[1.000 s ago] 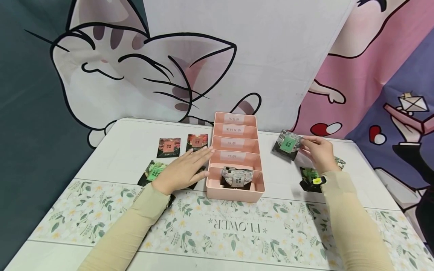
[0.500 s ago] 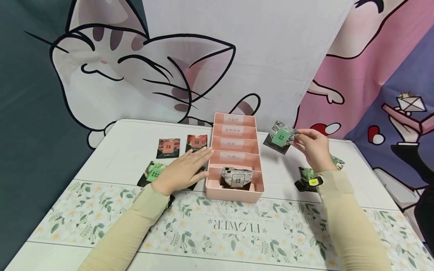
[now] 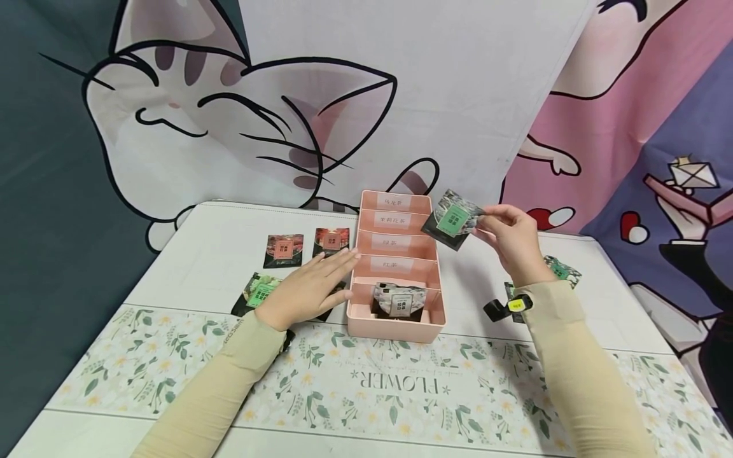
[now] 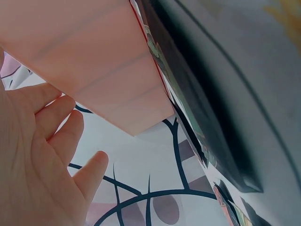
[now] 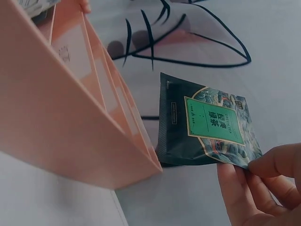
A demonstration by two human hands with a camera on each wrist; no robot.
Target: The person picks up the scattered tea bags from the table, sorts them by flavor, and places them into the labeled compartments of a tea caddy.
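Observation:
My right hand [image 3: 509, 242] pinches a green-labelled tea bag packet [image 3: 452, 219] by its corner, raised beside the right rim of the pink divided box [image 3: 395, 329]. In the right wrist view the packet [image 5: 207, 125] is marked "green tea", and thumb and fingers hold its lower edge. My left hand [image 3: 309, 286] lies with straight fingers at the box's left side, fingertips right at the rim. In the left wrist view its fingers [image 4: 61, 113] are extended along the box wall [image 4: 94, 56]. A white-labelled tea packet [image 3: 401, 302] stands in the front compartment.
Left of the box lie two red-labelled packets [image 3: 283, 251] and a green one [image 3: 258, 292], with another partly hidden under my left hand. More green packets [image 3: 563, 270] lie at the right, partly behind my right wrist. A floral mat strip [image 3: 395, 394] crosses the table.
My right hand has lifted the green tea packet and carried it left from the table's right side to the box's right rim. My left hand stays in place.

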